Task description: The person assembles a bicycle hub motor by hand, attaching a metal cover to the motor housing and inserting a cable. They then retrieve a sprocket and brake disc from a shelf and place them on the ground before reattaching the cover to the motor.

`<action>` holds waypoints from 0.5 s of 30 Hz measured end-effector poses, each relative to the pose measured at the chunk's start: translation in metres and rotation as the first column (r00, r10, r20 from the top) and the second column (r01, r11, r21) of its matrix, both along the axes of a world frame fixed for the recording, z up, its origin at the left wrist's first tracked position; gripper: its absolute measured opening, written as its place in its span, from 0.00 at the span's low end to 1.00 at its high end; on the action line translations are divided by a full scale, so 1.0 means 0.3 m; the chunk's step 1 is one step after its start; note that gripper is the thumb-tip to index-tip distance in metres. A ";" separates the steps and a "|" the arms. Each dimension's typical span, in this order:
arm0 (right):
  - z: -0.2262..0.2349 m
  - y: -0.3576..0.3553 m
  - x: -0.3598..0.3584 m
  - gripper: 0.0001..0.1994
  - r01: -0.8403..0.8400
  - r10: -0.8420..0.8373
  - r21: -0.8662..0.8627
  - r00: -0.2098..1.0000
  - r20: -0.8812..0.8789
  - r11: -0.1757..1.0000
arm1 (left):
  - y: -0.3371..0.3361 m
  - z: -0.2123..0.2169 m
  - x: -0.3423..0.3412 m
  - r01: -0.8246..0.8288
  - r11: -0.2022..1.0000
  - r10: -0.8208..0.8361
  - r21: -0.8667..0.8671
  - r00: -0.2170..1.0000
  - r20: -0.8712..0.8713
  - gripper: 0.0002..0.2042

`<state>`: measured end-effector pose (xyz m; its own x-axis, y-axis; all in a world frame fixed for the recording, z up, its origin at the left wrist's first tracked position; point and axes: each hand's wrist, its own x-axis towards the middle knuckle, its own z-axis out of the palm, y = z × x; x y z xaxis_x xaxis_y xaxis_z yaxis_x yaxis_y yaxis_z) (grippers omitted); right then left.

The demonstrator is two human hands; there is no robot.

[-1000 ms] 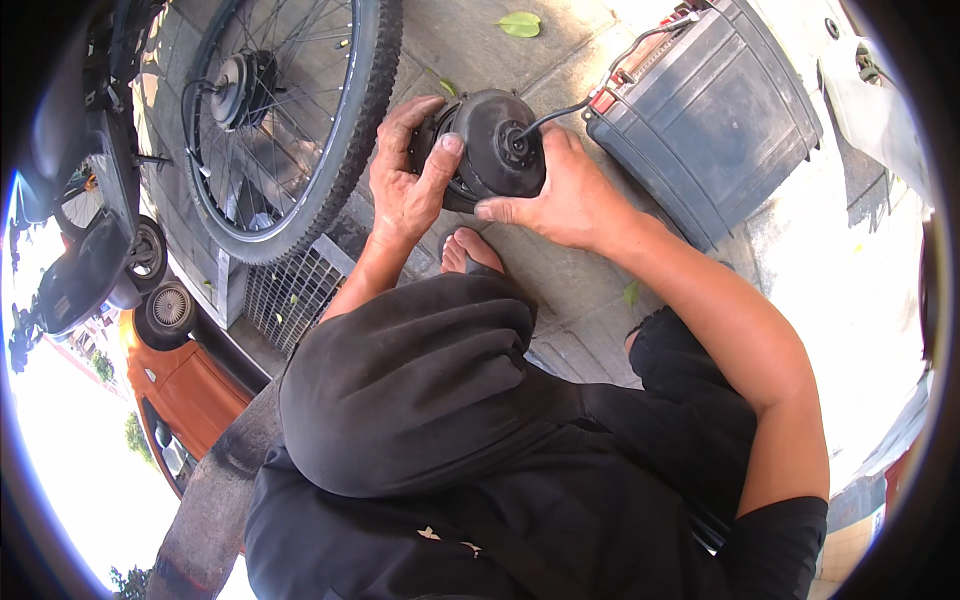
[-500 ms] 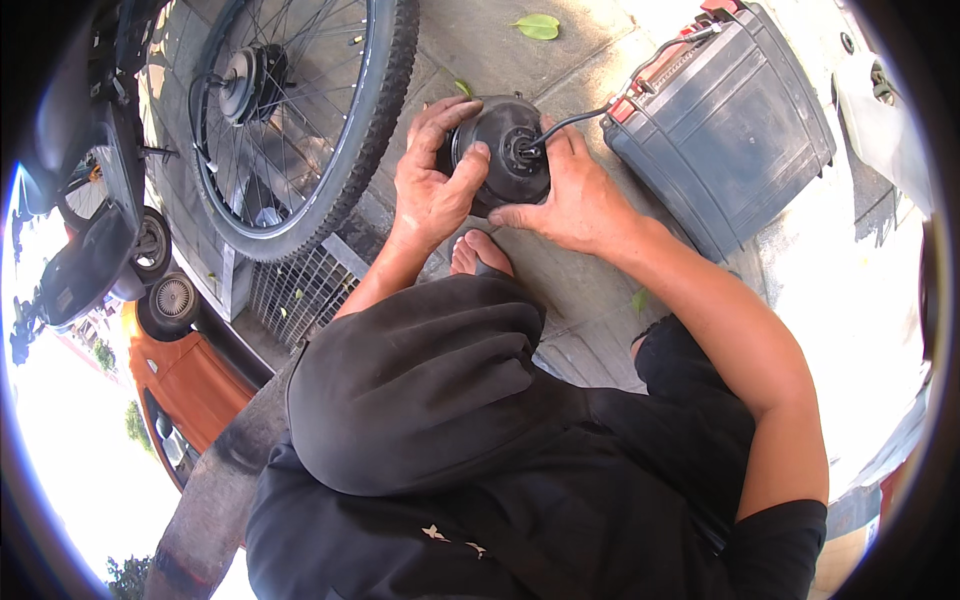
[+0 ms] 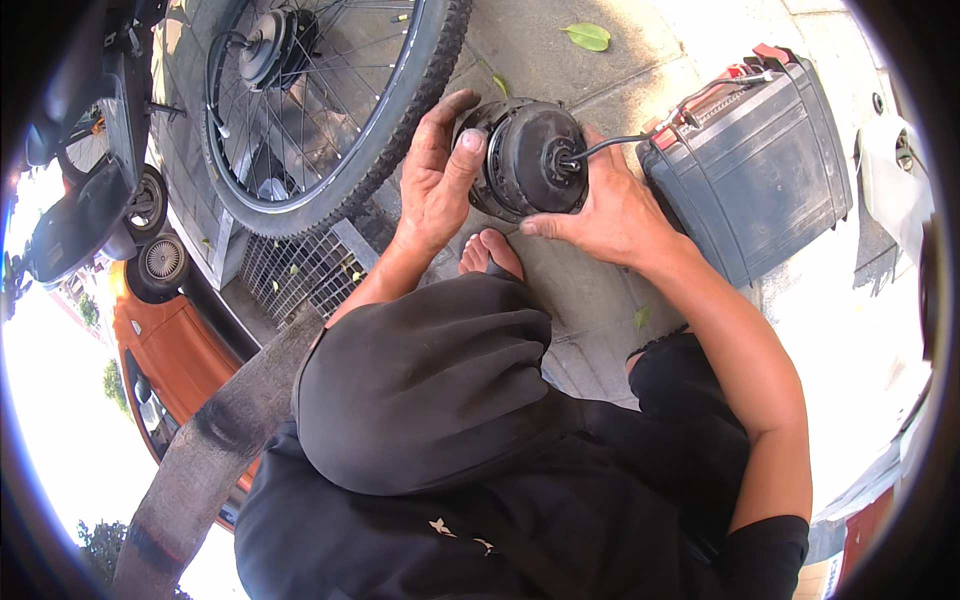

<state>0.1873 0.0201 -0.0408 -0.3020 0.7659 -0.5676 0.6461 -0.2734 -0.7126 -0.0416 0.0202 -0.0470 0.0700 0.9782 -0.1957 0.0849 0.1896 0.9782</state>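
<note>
A round black hub motor (image 3: pixel 525 155) stands on edge on the pavement, its flat face toward me, with a cable (image 3: pixel 640 125) coming from its axle. My left hand (image 3: pixel 438 180) grips its left rim, thumb over the top edge. My right hand (image 3: pixel 605 210) cups its lower right side, fingers under the axle. The cable runs right to a dark grey box-shaped battery (image 3: pixel 755 160) with red terminals. My bare toes (image 3: pixel 490 255) show just below the motor, above my raised knee in black cloth.
A spoked bicycle wheel (image 3: pixel 330 110) with a knobby tyre and its own hub stands at the upper left beside a metal drain grate (image 3: pixel 290 270). An orange car (image 3: pixel 175 340) and a curb lie lower left. A green leaf (image 3: pixel 588 36) lies on the paving.
Both hands keep hold of the motor throughout. It has turned slightly so that more of its flat face shows, and my left thumb now lies over its top edge.
</note>
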 end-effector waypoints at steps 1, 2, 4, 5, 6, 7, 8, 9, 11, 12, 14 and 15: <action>0.001 0.004 0.000 0.63 -0.018 0.017 -0.006 1.000 -0.021 1.000 | -0.015 -0.004 -0.019 -0.021 1.000 0.021 0.006 1.000 -0.013 0.30; -0.003 0.012 0.002 0.63 -0.039 0.039 -0.009 0.998 -0.042 0.999 | -0.034 -0.006 -0.041 0.043 0.999 -0.040 0.013 0.983 -0.177 0.31; -0.010 0.038 -0.006 0.64 -0.071 0.070 0.000 0.991 -0.114 0.998 | -0.085 -0.012 -0.058 -0.014 0.999 0.007 -0.039 0.985 -0.171 0.32; -0.012 0.048 -0.007 0.64 -0.075 0.075 0.005 0.984 -0.161 0.997 | -0.100 -0.013 -0.057 -0.064 0.991 0.048 -0.115 0.990 -0.136 0.32; -0.012 0.059 -0.011 0.64 -0.079 0.079 0.009 0.975 -0.207 0.997 | -0.113 -0.017 -0.055 -0.136 0.965 0.122 -0.224 0.990 -0.075 0.32; -0.008 0.069 -0.021 0.65 -0.082 0.083 0.013 0.964 -0.252 0.997 | -0.121 -0.022 -0.054 -0.203 0.912 0.214 -0.356 0.977 -0.010 0.32; 0.008 0.069 -0.031 0.67 -0.043 0.038 -0.022 0.976 -0.215 0.999 | -0.130 -0.034 -0.056 -0.262 0.832 0.323 -0.489 0.945 0.045 0.32; 0.018 0.077 -0.038 0.68 -0.050 0.032 -0.073 0.973 -0.229 0.996 | -0.126 -0.040 -0.056 -0.288 0.749 0.411 -0.597 0.908 0.078 0.32; 0.024 0.086 -0.044 0.71 -0.053 0.015 -0.148 0.969 -0.247 0.988 | -0.090 -0.052 -0.070 -0.256 0.636 0.495 -0.728 0.859 0.131 0.33; 0.027 0.084 -0.046 0.72 -0.049 0.005 -0.171 0.968 -0.251 0.984 | -0.069 -0.046 -0.073 -0.209 0.619 0.492 -0.757 0.855 0.166 0.32; 0.024 0.083 -0.053 0.73 -0.028 -0.031 -0.206 0.960 -0.278 0.978 | -0.054 -0.122 -0.113 -0.132 0.532 0.549 -0.837 0.806 0.222 0.32; 0.016 0.075 -0.052 0.74 -0.002 -0.066 -0.223 0.952 -0.300 0.975 | -0.042 -0.137 -0.122 -0.081 0.489 0.571 -0.868 0.782 0.249 0.33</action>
